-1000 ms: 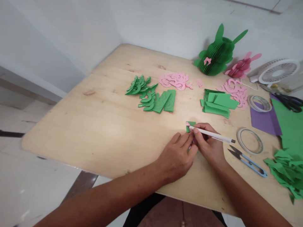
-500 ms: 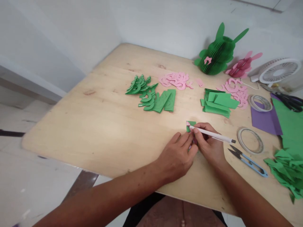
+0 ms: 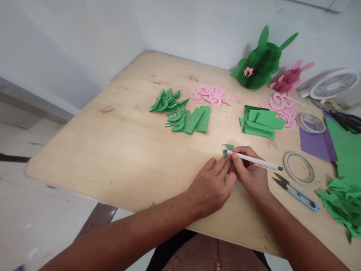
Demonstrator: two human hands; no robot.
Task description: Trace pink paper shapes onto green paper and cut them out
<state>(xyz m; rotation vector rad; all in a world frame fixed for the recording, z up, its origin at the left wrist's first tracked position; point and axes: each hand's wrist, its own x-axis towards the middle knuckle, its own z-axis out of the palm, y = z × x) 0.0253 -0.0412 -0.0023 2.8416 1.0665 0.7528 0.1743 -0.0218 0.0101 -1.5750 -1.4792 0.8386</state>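
A white pen is pinched in my right hand, its tip on a small green paper piece that lies on the table. On top of that piece is a pink paper shape, mostly covered by my fingers. My left hand presses both papers down, its fingers bent over their lower part and its thumb beside them. The two hands almost touch at the papers.
Green cut-outs, pink cut-outs and folded green strips lie beyond my hands. To the right are blue thread snips, a tape roll and green scraps. A green paper rabbit and a white fan stand behind.
The pen's back end has shifted very slightly to the right. Both hands and the papers stay almost where they were; the whole view has moved a little.
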